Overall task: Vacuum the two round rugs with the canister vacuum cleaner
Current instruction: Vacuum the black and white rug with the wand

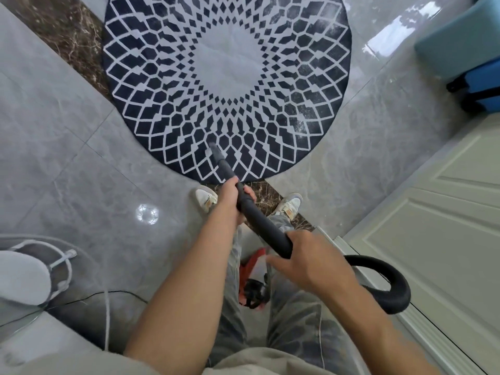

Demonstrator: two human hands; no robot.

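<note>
The left hand (pixel 232 202) reaches forward on a nearly straight arm and grips the black vacuum tube (pixel 250 209) about halfway along, fingers curled round it. The right hand (pixel 307 259) sits closer to the body at the tube's back end, where the hose (pixel 389 284) begins. The tube passes under its palm, with the thumb above and the fingers stretched out to the left below. The fingers are blurred, so I cannot tell whether this hand truly clasps the tube or only steadies it.

The tube slants forward and to the left, and its narrow tip (pixel 213 148) touches the near part of the round rug (pixel 297 77). The rug, dark with a white diamond pattern and a pale centre, lies on the grey tiled floor (pixel 81 136) just in front of the person's white shoes (pixel 206 197). It crosses a strip of dark brown marble (pixel 65 36).

The hose loops out to the right and back in front of a white panelled door (pixel 438 226). The red vacuum cleaner (pixel 253 266) shows between the person's legs, mostly hidden by them. A blue suitcase (pixel 484 85) and a light blue box (pixel 460 36) stand beyond the rug on the right. On the left, a white cord (pixel 107 320) and a thin black cable (pixel 89 296) lie on the floor.
</note>
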